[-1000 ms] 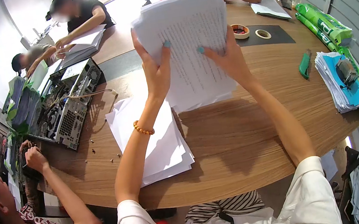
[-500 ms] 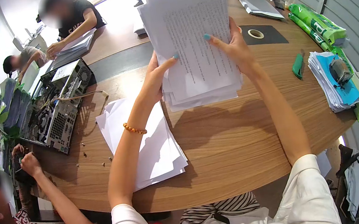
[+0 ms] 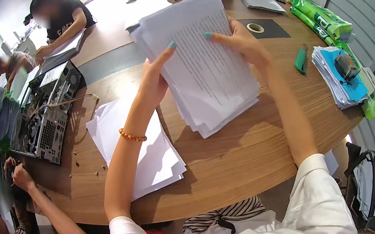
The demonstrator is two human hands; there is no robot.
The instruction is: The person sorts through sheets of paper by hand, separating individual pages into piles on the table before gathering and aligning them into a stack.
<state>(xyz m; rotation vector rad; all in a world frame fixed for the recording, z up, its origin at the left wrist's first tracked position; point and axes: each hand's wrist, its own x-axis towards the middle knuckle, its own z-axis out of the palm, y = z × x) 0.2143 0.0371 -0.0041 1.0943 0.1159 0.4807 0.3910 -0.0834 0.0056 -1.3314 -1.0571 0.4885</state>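
Observation:
A thick stack of printed paper is held up over the wooden table, tilted, its sheets uneven at the edges. My left hand grips its left side, thumb on the top sheet; an orange bead bracelet circles that wrist. On the right side my right hand holds the stack, thumb also across the print. The other fingers of both hands are mostly hidden behind the paper. Beside my left forearm, a loose pile of white sheets lies on the table, partly covered by that arm.
An open computer case and small screws are at the left. Tape, a green cutter, a paper bundle and green packages lie at the right. A co-worker's arm is at lower left; other people handle paper across the table.
The stack has tilted, its lower end swinging right and its top left, with both hands still on it. Across the table, a person has lifted paper near their chest. The view has shifted.

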